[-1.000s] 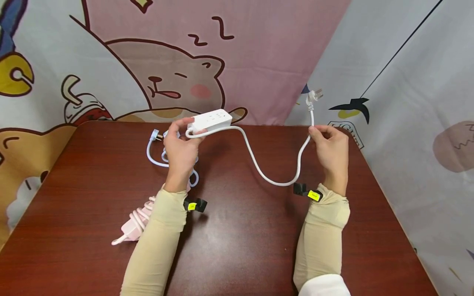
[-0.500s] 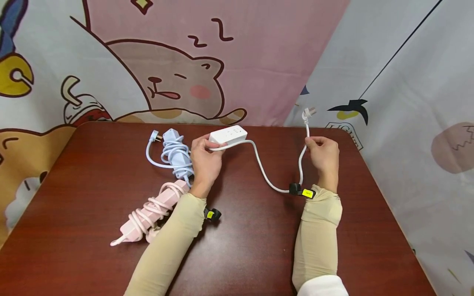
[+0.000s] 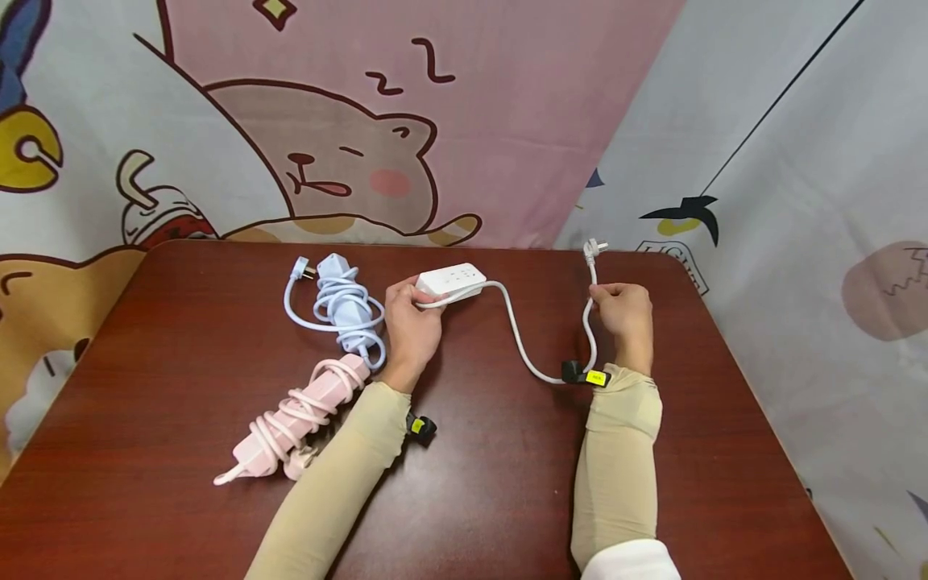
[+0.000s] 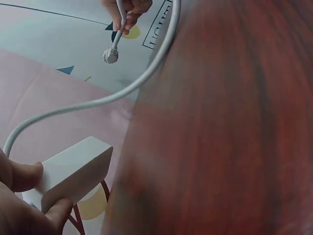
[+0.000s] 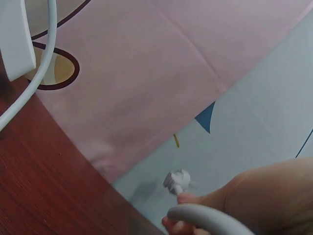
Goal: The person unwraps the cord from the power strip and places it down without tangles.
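Note:
A white power strip is held by its near-left end in my left hand. Its outlets face up, and in the left wrist view thumb and fingers grip the sides of the strip. The white cord leaves that end and sags in a loop toward the right. My right hand pinches the cord just below its plug, which points upward with its prongs to the right. The plug also shows beyond the fingers in the right wrist view.
Left of my left hand lies a blue power strip wrapped in its cord, its plug to the side. Nearer, a pink power strip with wound cord lies diagonally beside my left forearm. A patterned cloth hangs behind the wooden table.
The left hand has brought the white power strip down and to the right. The right hand has lowered the plug and moved slightly left. The blue power strip is uncovered.

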Motion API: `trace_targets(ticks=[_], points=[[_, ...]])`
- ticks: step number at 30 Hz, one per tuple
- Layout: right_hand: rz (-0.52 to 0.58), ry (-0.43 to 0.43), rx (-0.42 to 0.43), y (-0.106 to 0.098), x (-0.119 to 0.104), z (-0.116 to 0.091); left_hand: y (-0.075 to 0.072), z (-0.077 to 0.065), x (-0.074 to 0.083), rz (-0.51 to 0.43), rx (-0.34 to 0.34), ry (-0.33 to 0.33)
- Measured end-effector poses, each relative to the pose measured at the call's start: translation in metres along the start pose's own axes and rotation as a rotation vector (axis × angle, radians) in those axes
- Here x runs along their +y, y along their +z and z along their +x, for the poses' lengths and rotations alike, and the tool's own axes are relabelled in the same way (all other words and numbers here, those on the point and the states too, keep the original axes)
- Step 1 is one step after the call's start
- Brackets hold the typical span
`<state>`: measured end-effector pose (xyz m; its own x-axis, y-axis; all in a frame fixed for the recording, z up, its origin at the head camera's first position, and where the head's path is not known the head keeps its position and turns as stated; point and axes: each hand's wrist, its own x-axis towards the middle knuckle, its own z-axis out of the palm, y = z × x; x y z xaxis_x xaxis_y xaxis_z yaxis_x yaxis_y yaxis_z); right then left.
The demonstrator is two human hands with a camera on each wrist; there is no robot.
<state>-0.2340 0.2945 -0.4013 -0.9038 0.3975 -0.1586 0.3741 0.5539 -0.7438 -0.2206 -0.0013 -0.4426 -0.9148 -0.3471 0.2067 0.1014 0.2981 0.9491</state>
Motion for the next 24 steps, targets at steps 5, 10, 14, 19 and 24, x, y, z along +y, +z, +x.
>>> trace_targets(ticks=[5, 10, 14, 19, 24], points=[[-0.005, 0.057, -0.1, 0.0015, 0.0022, 0.0026, 0.0018, 0.0001, -0.0054, 0.023, -0.002, 0.003], [0.024, 0.081, -0.14, 0.0046, 0.0012, 0.0037, 0.0023, 0.0005, -0.0069, 0.067, -0.008, -0.01], [0.016, 0.087, -0.161, 0.006, 0.0013, 0.0033, 0.0016, -0.0001, -0.006, 0.111, -0.049, -0.029], [-0.03, 0.093, -0.19, 0.0071, 0.0042, 0.0029, 0.0003, -0.0009, -0.0074, 0.196, -0.121, -0.063], [-0.041, 0.079, -0.228, 0.0073, 0.0064, 0.0022, -0.0011, -0.0018, -0.0083, 0.251, -0.183, -0.098]])
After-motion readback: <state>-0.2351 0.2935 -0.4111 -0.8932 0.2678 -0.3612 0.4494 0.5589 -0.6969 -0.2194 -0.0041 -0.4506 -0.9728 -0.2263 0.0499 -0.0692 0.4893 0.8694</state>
